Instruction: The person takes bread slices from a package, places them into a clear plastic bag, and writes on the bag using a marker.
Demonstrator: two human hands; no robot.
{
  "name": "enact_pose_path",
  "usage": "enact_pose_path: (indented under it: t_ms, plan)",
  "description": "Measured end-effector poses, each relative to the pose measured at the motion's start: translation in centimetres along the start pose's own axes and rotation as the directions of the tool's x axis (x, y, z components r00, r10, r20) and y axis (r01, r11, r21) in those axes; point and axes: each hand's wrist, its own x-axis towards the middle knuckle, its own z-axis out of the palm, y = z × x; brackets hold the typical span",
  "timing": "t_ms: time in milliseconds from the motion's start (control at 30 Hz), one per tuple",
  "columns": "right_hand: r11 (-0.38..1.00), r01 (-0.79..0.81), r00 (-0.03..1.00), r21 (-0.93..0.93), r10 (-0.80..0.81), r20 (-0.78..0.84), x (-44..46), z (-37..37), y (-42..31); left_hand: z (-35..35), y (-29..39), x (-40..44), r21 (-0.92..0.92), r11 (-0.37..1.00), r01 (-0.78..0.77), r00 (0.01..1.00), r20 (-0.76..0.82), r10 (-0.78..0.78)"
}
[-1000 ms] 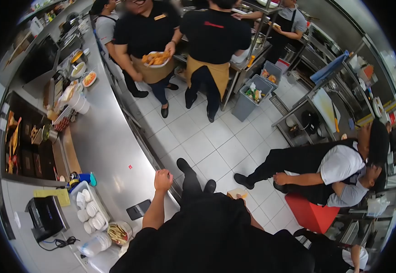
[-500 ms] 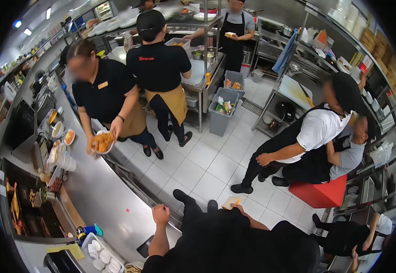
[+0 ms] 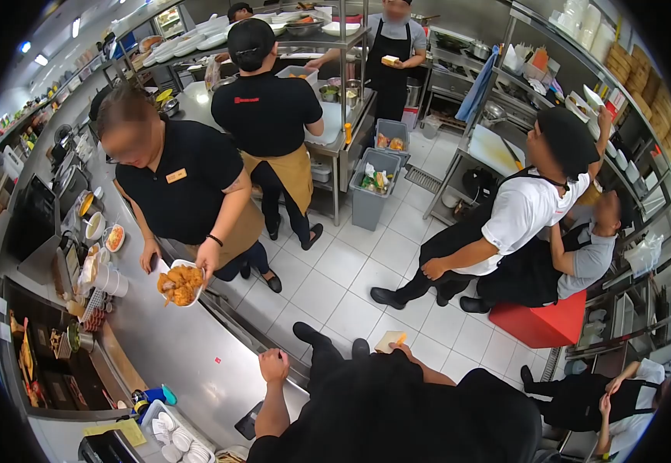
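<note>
My left hand (image 3: 274, 365) is closed in a fist above the front edge of the steel counter (image 3: 189, 332); what it holds, if anything, is hidden. A dark phone (image 3: 247, 421) lies on the counter beside my left forearm. In my right hand (image 3: 403, 352), close to my body, is a slice of bread (image 3: 387, 341) with something orange at its edge. Across the counter's edge, a co-worker in a black shirt (image 3: 185, 181) holds a white dish of fried food (image 3: 180, 284) over the steel surface.
Two people, one in a white shirt (image 3: 532, 212), are at the right by a red box (image 3: 540, 320). Grey bins (image 3: 370, 204) stand on the tiled floor ahead. A tray of white spoons (image 3: 154, 413) sits at the lower left. More co-workers stand at the back.
The view has tilted up and shifted. The co-worker with the fried food has bent over the counter, bringing the dish above it. The person in white at the right has raised an arm to the shelf.
</note>
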Motion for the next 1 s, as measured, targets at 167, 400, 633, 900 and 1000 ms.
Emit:
enact_pose_path:
  t_ms: [167,400,633,900,1000]
  plan:
    - [0.974,-0.062,0.992,-0.219,0.037,-0.12,-6.9,1.3,-7.4,-0.1,-0.1,0.1,0.029,1.0,-0.009,1.0,0.003,0.008]
    - [0.97,0.023,0.997,-0.243,-0.04,-0.066,-8.4,2.3,-10.4,0.3,-0.5,0.0,0.074,0.997,-0.038,0.999,0.031,0.036]
    - [0.767,0.054,0.994,-0.64,0.016,0.104,-4.3,3.7,-15.6,0.6,-0.9,0.0,0.057,0.998,-0.036,0.998,0.051,0.033]
    - [0.565,0.133,0.967,-0.814,0.105,0.231,0.4,2.9,-18.3,1.6,-1.1,-0.9,0.055,0.996,0.066,0.996,0.06,-0.07]
    - [-0.097,0.704,0.665,-0.704,-0.257,0.701,4.9,-1.8,-14.4,2.0,-1.4,-0.7,0.028,0.995,0.091,0.995,0.029,-0.092]
